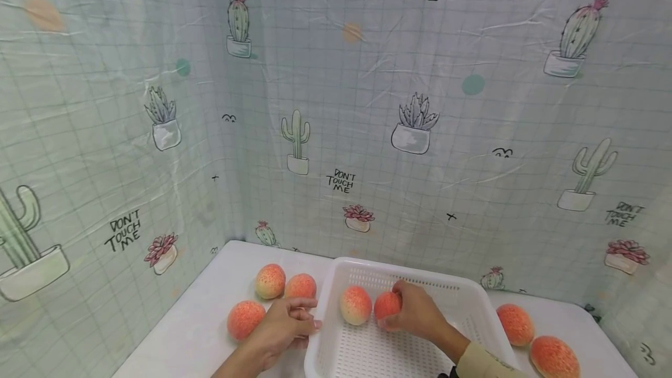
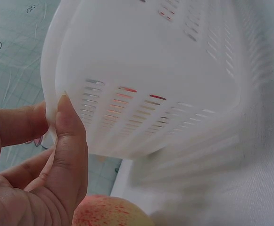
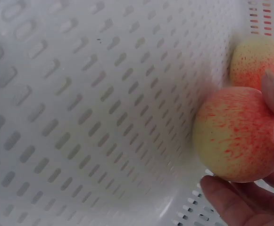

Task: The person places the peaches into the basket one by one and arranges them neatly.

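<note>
A white perforated plastic basket stands on the table. My left hand pinches its left rim between thumb and fingers. Inside the basket, my right hand grips a red-and-yellow peach, thumb on one side and fingers on the other. Another peach lies just left of it in the basket, partly behind the held one in the right wrist view. The held peach sits close over the perforated floor. Part of it is hidden by my fingers in the head view.
Left of the basket are three peaches: one at the back, one by the rim and one near my left hand. Two more peaches lie right of the basket. A cactus-print curtain hangs behind the white table.
</note>
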A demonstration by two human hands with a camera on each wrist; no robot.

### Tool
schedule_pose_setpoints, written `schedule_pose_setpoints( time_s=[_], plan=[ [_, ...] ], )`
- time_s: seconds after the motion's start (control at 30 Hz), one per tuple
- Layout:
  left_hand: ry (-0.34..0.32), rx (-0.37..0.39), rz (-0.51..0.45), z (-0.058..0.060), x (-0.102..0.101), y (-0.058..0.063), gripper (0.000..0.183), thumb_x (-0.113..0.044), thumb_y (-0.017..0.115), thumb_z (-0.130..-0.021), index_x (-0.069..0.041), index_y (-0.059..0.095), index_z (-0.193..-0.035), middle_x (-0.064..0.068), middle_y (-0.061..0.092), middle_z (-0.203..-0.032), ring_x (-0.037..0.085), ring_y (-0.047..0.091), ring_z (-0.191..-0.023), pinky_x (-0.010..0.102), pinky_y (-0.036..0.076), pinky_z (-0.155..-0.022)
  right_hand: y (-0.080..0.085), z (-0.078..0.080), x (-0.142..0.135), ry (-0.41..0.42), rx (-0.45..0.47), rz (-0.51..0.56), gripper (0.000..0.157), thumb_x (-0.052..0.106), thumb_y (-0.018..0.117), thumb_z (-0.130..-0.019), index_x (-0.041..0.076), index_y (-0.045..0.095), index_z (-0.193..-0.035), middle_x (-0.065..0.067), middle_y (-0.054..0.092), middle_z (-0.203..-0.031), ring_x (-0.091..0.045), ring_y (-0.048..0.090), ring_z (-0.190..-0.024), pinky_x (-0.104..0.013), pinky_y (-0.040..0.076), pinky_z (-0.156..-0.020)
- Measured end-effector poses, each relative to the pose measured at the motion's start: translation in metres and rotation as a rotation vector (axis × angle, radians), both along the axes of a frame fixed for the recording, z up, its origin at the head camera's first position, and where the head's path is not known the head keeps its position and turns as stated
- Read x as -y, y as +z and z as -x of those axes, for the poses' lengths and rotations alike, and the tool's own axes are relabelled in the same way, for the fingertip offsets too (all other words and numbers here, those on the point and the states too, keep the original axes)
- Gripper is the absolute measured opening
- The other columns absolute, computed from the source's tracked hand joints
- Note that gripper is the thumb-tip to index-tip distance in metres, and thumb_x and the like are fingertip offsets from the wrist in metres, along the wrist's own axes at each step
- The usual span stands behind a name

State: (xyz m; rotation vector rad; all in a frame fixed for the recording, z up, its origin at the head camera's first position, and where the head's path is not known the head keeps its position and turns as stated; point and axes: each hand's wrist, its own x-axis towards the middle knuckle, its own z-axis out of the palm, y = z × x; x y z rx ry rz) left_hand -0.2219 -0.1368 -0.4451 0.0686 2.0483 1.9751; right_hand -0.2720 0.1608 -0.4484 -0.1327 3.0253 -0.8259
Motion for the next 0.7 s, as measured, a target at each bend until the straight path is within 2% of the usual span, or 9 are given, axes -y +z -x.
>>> schedule_pose_setpoints(
  time_s=[0.13, 0.27, 0.43, 0.7],
  plan=[
    [-0.002, 0.003, 0.000, -0.001, -0.002, -0.001, 0.057, -0.002, 0.078, -0.088, 0.009, 0.056, -0.139, -0.005, 0.061, -0.079, 0.011, 0.057, -0.070, 0.026, 0.053, -0.063, -0.001, -0.002, -0.003, -0.003, 0.050, 0.001, 0.069, 0.024, 0.101, -0.062, 0.006, 0.064, -0.117, -0.004, 0.069, -0.101, -0.018, 0.063, -0.089, -0.044, 0.062, -0.082],
    [0.001, -0.003, 0.002, -0.002, -0.003, -0.002, 0.058, -0.002, 0.078, -0.087, 0.010, 0.055, -0.139, -0.005, 0.061, -0.079, 0.011, 0.057, -0.069, 0.026, 0.053, -0.063, 0.005, -0.003, -0.010, 0.005, 0.059, 0.000, 0.073, 0.027, 0.100, -0.063, 0.005, 0.065, -0.123, -0.009, 0.072, -0.113, -0.023, 0.067, -0.098, -0.049, 0.061, -0.087],
    [-0.002, -0.004, 0.000, -0.004, -0.003, 0.000, 0.058, -0.002, 0.078, -0.087, 0.010, 0.055, -0.139, -0.005, 0.063, -0.079, 0.011, 0.057, -0.068, 0.025, 0.053, -0.062, 0.022, -0.006, -0.023, 0.012, 0.031, 0.014, 0.070, 0.024, 0.098, -0.066, 0.003, 0.065, -0.125, -0.014, 0.072, -0.119, -0.029, 0.069, -0.104, -0.050, 0.060, -0.088],
    [0.000, -0.010, 0.010, -0.001, -0.001, 0.002, 0.061, -0.003, 0.078, -0.087, 0.011, 0.053, -0.141, -0.005, 0.064, -0.080, 0.011, 0.060, -0.071, 0.027, 0.053, -0.064, 0.048, -0.011, -0.053, -0.028, 0.016, 0.010, 0.072, 0.034, 0.095, -0.073, 0.004, 0.064, -0.131, -0.015, 0.070, -0.127, -0.034, 0.068, -0.115, -0.052, 0.059, -0.092]
  ],
)
